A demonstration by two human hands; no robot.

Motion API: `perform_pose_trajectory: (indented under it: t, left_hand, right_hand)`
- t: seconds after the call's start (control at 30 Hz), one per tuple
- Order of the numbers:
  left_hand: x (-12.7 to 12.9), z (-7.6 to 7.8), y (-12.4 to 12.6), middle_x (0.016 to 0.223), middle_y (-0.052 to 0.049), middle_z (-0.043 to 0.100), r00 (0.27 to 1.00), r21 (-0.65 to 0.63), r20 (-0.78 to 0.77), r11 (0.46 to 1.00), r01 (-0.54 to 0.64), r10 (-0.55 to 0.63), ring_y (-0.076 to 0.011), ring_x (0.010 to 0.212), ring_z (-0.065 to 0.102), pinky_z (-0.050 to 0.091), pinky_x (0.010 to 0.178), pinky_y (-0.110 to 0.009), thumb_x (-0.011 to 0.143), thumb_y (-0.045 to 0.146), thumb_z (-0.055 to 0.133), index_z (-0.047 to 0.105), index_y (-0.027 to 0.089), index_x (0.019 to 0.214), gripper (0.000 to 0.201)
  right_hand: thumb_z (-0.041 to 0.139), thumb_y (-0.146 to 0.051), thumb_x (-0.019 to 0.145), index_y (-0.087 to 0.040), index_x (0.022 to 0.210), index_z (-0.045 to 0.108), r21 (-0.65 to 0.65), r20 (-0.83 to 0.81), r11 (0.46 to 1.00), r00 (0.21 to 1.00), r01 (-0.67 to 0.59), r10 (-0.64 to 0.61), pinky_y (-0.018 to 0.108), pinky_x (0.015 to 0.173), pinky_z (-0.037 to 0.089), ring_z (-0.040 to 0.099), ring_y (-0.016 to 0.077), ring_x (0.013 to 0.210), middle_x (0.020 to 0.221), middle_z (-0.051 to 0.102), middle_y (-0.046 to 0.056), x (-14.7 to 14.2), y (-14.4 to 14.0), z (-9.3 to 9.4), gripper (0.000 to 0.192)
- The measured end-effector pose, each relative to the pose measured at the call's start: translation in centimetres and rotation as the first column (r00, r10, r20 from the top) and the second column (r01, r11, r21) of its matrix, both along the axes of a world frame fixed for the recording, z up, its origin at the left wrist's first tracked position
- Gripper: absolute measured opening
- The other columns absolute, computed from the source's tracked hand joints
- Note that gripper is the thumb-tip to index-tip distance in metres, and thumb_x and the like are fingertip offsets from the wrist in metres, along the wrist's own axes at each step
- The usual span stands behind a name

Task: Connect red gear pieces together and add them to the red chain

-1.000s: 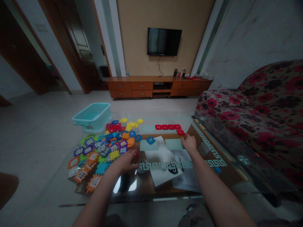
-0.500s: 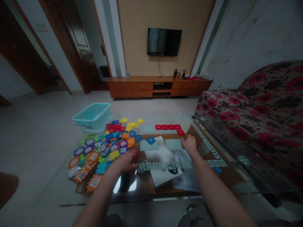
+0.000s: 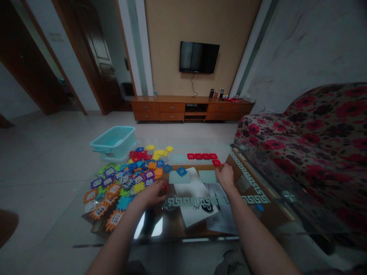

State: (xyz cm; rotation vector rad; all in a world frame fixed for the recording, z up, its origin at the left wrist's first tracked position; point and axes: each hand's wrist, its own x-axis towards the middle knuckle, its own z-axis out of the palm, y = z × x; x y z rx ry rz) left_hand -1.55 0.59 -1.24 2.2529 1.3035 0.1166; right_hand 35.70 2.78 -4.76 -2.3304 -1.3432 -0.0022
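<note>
A heap of coloured interlocking plastic tiles point(image 3: 126, 179) covers the left part of a glass coffee table point(image 3: 200, 225). My left hand point(image 3: 151, 194) rests at the heap's right edge, fingers closed around a small red tile point(image 3: 165, 186). A row of joined red tiles point(image 3: 204, 156) lies at the table's far side, bending down at its right end. My right hand point(image 3: 226, 176) touches that near end of the red row. A single blue tile point(image 3: 181, 171) lies between the heap and the red row.
A turquoise plastic tub point(image 3: 114, 140) stands at the table's far left corner. Papers point(image 3: 197, 206) lie under the glass. A floral sofa point(image 3: 309, 141) runs along the right. A wooden TV cabinet point(image 3: 189, 108) and a wall TV point(image 3: 198, 57) are at the back.
The view has tilted slightly, shifting the scene down and left. Both hands stay in the same places on the table.
</note>
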Motion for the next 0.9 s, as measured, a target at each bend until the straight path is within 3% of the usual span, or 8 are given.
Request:
perform_pose_trajectory:
  t: [0.1,0.27,0.47,0.57,0.7,0.9]
  left_hand:
    - [-0.1,0.2,0.4,0.119,-0.011,0.064,0.999,0.034,-0.009,0.999,0.031,-0.031,-0.0273,0.11,0.06,0.046,0.095,-0.039,0.081,0.031,0.055,0.058,0.021,0.109,0.03]
    - [-0.4,0.3,0.7,0.108,-0.01,0.064,1.0,0.11,0.0,0.994,-0.013,0.013,-0.0252,0.103,0.061,0.047,0.09,-0.036,0.083,0.029,0.052,0.059,0.02,0.103,0.022]
    - [-0.6,-0.1,1.4,0.101,-0.009,0.062,0.995,0.203,0.097,0.978,-0.043,0.024,-0.0229,0.098,0.059,0.047,0.088,-0.034,0.087,0.03,0.051,0.061,0.018,0.099,0.02]
    - [-1.4,-0.9,2.3,0.11,-0.01,0.061,0.983,0.268,0.165,0.956,-0.122,0.079,-0.0235,0.106,0.058,0.046,0.094,-0.036,0.087,0.03,0.052,0.06,0.017,0.11,0.027]
    - [-3.2,-2.1,4.2,0.113,-0.01,0.059,0.956,0.348,0.201,0.896,-0.275,0.216,-0.0236,0.109,0.057,0.045,0.098,-0.038,0.089,0.028,0.046,0.057,0.019,0.115,0.029]
    - [-4.9,-2.2,8.6,0.117,-0.012,0.057,0.956,0.468,0.032,0.841,-0.271,0.291,-0.0263,0.111,0.055,0.044,0.098,-0.038,0.089,0.026,0.044,0.057,0.017,0.117,0.032]
  right_hand:
    - [0.053,-0.021,0.085,-0.002,0.119,0.058,0.016,0.008,0.996,0.996,-0.091,0.091,0.032,0.099,0.04,0.058,0.0291,0.112,0.115,0.063,0.023,-1.8,-0.2,1.7,0.039]
    - [0.056,-0.025,0.085,-0.009,0.113,0.062,0.021,0.0,0.966,0.967,-0.256,0.256,0.029,0.096,0.042,0.061,0.0254,0.105,0.11,0.067,0.016,-5.8,-2.1,3.6,0.033]
    - [0.055,-0.03,0.087,-0.012,0.112,0.063,-0.036,-0.101,0.85,0.848,-0.526,0.521,0.031,0.086,0.044,0.063,0.0235,0.093,0.099,0.067,0.012,-10.5,-6.5,5.6,0.032]
    - [0.056,-0.032,0.088,-0.014,0.111,0.063,-0.082,-0.134,0.814,0.815,-0.575,0.563,0.032,0.083,0.044,0.063,0.0238,0.095,0.105,0.067,0.012,-11.9,-7.5,6.9,0.03]
    - [0.054,-0.031,0.089,-0.015,0.11,0.064,-0.09,-0.125,0.808,0.812,-0.582,0.571,0.033,0.082,0.044,0.063,0.0246,0.097,0.108,0.067,0.012,-12.7,-7.7,8.6,0.028]
    - [0.053,-0.034,0.09,-0.02,0.107,0.063,-0.085,-0.138,0.782,0.784,-0.618,0.605,0.032,0.078,0.045,0.064,0.0237,0.095,0.104,0.067,0.009,-13.2,-7.7,9.6,0.024]
